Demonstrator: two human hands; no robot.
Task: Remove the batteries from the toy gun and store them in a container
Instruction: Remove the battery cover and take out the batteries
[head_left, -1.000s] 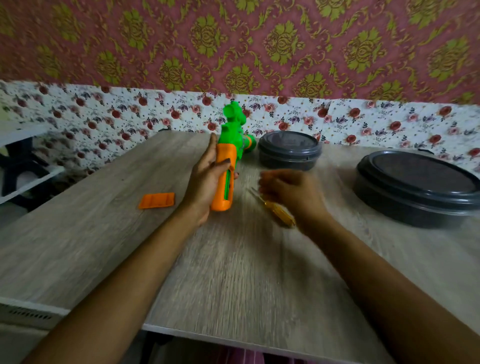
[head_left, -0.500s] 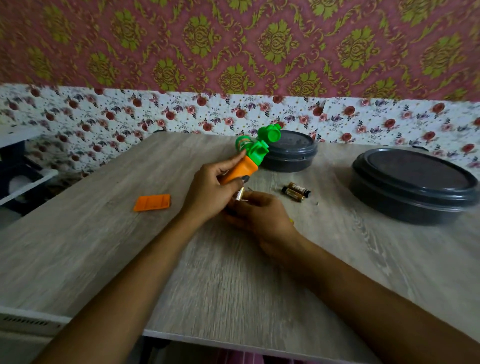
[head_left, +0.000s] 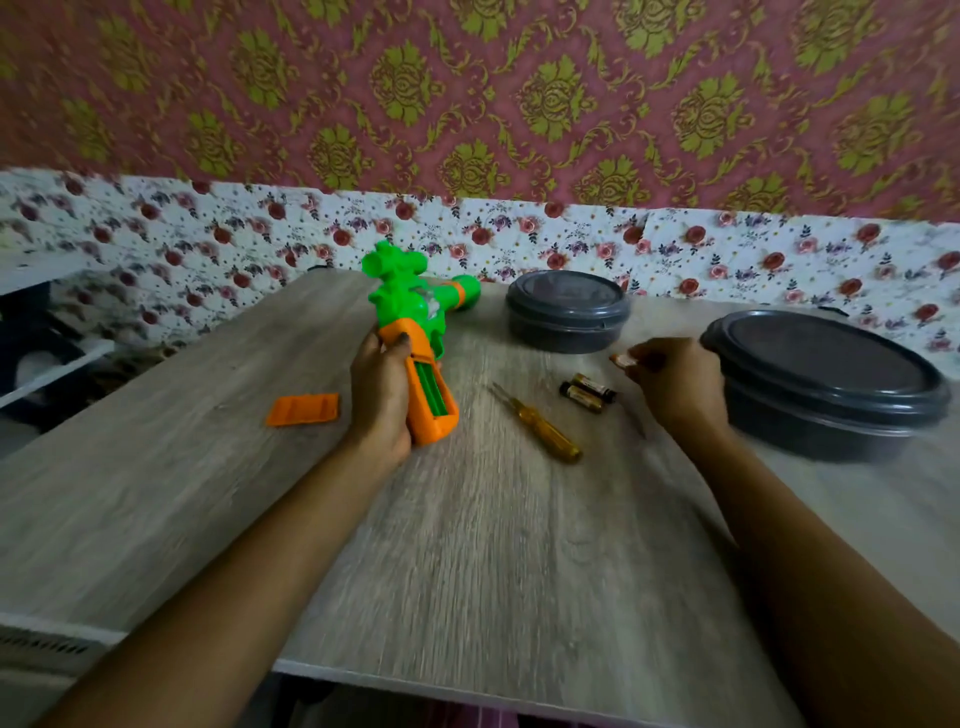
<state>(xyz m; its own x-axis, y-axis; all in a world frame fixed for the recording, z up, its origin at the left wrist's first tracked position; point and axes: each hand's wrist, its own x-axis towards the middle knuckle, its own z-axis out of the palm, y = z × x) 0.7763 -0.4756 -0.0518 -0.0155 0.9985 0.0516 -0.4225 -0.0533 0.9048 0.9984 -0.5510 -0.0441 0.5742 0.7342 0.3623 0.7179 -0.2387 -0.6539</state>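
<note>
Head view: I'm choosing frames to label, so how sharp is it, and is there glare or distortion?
Head view: motion blur throughout, worst on the right hand and the small thing it pinches, too smeared to identify; the two batteries on the table read fairly clearly; wide-angle stretch toward the corners; light dim and soft, no glare.

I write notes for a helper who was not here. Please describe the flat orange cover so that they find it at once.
On the grey wooden table, find the left hand, which grips the green and orange toy gun. The orange cover lies flat just left of that hand. It is the only loose, ribbed orange rectangle, touching nothing.
</note>
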